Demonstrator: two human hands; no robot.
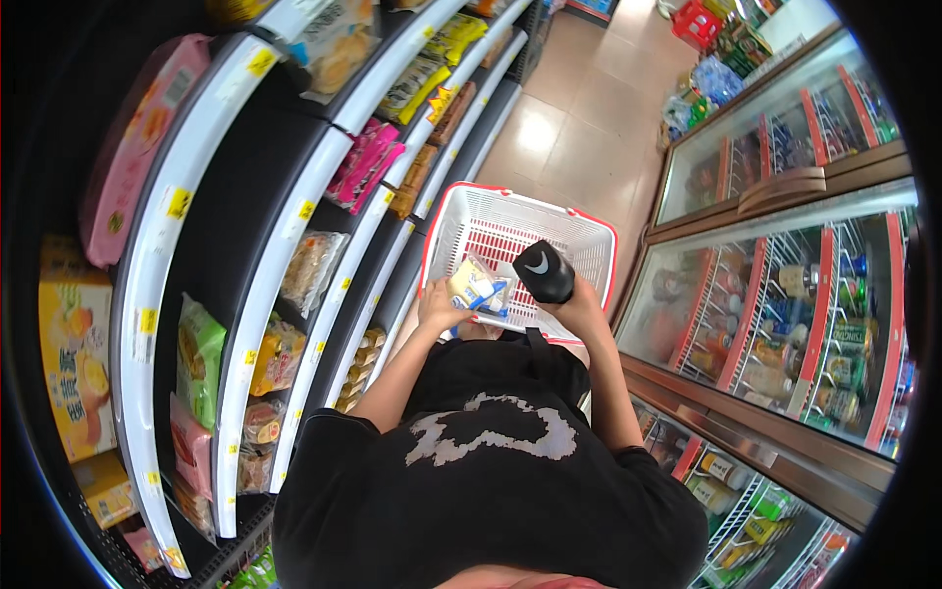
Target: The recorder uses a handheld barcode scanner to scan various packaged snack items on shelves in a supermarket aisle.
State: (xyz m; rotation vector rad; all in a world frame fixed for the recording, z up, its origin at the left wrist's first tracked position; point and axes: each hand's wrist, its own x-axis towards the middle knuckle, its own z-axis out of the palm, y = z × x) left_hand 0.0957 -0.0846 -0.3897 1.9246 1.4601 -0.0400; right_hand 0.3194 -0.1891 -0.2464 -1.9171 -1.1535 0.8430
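Just ahead of my body is a white plastic shopping basket [589,235] with a red rim and slotted walls. At its near left side my left hand [441,308] grips a small pale yellow and white packet [467,283] with blue printing. Partly hidden behind that packet is another clear wrapped item [502,297]. My right hand [578,309] is wrapped around a black bottle-shaped object [544,271] bearing a Nike swoosh, held over the basket's right part. Its lower end is covered by my hand.
Shelves [287,213] with packaged food line my left, close to my arm. Glass-door drink coolers [736,309] with projecting handles [784,188] stand along my right. Tiled floor [567,125] runs ahead, with a red crate [695,26] and bagged goods [710,81] at the far right.
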